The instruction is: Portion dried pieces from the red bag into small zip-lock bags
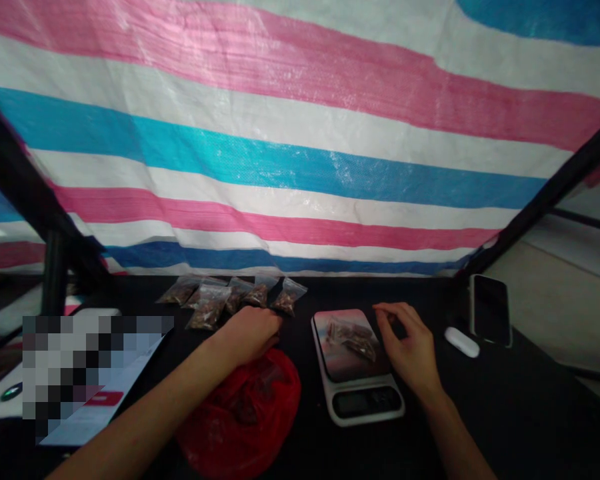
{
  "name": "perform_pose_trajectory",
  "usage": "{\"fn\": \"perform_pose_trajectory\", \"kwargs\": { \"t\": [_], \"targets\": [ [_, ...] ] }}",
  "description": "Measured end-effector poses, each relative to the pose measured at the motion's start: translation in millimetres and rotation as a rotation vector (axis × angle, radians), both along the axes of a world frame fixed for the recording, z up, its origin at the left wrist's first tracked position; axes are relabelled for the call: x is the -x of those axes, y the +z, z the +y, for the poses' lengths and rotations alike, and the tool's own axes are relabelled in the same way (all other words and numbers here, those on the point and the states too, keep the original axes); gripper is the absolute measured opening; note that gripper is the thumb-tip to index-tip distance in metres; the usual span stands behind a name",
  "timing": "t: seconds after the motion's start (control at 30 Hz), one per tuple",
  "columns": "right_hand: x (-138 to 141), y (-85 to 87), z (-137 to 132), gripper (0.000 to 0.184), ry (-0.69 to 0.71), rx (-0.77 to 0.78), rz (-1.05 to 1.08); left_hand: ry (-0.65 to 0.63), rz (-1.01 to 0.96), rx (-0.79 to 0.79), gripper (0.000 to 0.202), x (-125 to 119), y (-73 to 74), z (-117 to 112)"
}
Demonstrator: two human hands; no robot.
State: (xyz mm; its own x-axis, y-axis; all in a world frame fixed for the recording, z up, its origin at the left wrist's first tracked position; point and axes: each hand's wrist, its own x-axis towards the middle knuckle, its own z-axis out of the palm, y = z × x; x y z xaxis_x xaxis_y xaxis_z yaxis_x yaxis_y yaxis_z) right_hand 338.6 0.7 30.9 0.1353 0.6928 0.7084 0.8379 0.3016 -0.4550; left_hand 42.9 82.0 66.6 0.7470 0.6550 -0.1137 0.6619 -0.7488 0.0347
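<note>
My left hand is closed, fingers curled down at the far rim of a red plastic bag. What those fingers hold, if anything, is hidden. Dark brown pieces lie inside the red bag. Just right of it stands a white digital kitchen scale, a small clear bag with brown contents on its shiny plate. Beside the scale's right edge, my right hand has thumb and forefinger pinched together; anything between the tips is too small to make out.
Several small clear zip bags of brown pieces lie at the back, beyond my left hand. A white oval case and a phone are on the right. Papers, partly blurred out, lie left. A striped plastic sheet hangs behind the black table.
</note>
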Motion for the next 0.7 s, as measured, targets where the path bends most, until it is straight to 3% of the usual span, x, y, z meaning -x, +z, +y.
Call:
{"fn": "perform_pose_trajectory", "kwargs": {
  "t": [0.37,0.53,0.7],
  "targets": [
    [2,-5.0,1,0.013,0.015,0.045,-0.01,-0.025,-0.092,-0.005,0.015,-16,-9.1,9],
    [6,0.6,-4,0.014,0.084,0.111,-0.027,-0.063,-0.267,0.007,0.018,-18,5.9,10],
    [12,5.2,-9,0.016,0.156,0.169,-0.052,-0.043,-0.373,0.074,0.011,18,25.3,-17]
  ]
}}
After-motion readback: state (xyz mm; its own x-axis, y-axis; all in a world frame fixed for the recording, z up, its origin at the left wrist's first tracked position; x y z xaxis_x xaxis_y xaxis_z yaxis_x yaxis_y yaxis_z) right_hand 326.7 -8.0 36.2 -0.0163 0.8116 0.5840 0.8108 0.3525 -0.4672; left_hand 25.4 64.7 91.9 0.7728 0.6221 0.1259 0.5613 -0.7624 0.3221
